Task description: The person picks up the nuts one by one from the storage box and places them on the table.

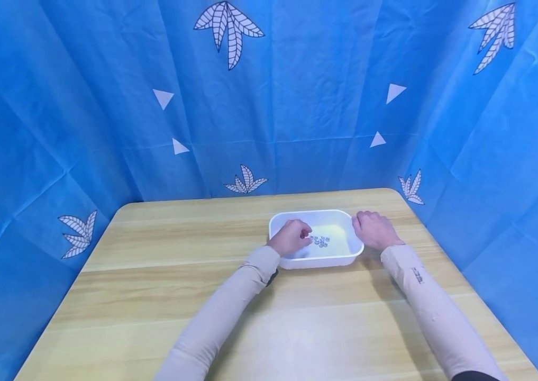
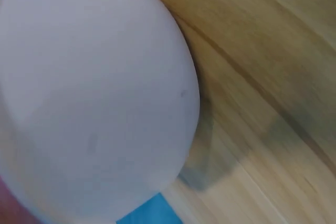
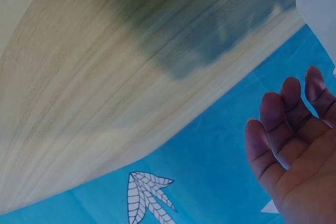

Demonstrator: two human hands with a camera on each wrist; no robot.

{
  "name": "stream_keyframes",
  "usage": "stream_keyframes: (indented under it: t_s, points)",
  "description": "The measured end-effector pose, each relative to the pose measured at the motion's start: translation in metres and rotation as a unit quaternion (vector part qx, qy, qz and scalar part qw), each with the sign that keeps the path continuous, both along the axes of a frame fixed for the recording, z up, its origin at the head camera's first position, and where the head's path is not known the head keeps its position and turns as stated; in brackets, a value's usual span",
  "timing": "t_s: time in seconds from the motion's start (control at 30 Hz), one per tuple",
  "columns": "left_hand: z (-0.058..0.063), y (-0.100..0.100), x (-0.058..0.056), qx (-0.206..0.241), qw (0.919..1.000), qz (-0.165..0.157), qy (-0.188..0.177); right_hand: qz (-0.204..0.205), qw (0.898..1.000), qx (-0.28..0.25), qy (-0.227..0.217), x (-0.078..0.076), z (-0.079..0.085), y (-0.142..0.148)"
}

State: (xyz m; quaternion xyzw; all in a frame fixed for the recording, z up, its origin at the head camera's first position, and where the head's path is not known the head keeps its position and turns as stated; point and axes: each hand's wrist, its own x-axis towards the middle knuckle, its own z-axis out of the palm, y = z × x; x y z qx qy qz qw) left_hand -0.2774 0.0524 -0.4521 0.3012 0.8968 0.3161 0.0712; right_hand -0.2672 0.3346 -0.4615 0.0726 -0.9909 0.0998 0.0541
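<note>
A white rectangular tray [image 1: 318,261] sits toward the back right of the wooden table. Several small shiny greyish pieces [image 1: 322,243] lie in it, too small to tell their kind. Over the tray's left part is my left hand [image 1: 291,237], its fingers bent and a gap showing between thumb and forefinger, just left of the pieces. At the tray's right rim is my right hand [image 1: 374,229]. The right wrist view shows its fingers [image 3: 265,153] loosely bent and apart, with part of the tray [image 3: 320,17] beyond; the thumb is hidden. A pale sleeve [image 2: 100,98] blocks the left wrist view.
The wooden table [image 1: 154,286] stretches left and forward of the tray. A blue curtain [image 1: 316,106] with white leaf prints hangs behind the table and along both sides. The table's back right corner lies close to the right hand.
</note>
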Motion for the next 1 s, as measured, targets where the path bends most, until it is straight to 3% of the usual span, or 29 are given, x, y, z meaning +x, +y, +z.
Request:
stream_keyframes:
  t_s: [0.27, 0.57, 0.8, 1.0]
  points:
    - [-0.01, 0.014, -0.005, -0.031, 0.9995, -0.002, -0.004, -0.002, 1.0, 0.006, 0.002, 0.001, 0.0, -0.003]
    - [-0.008, 0.023, -0.002, -0.067, 0.9977, 0.001, -0.013, -0.003, 1.0, 0.009, -0.001, 0.001, -0.001, -0.004]
    - [-0.007, 0.027, -0.001, -0.165, 0.9863, 0.01, -0.004, -0.001, 1.0, 0.008, 0.007, 0.003, 0.0, -0.003]
    - [-0.008, 0.033, -0.001, -0.199, 0.9799, 0.001, 0.012, -0.003, 1.0, 0.004, 0.011, 0.004, -0.001, -0.002]
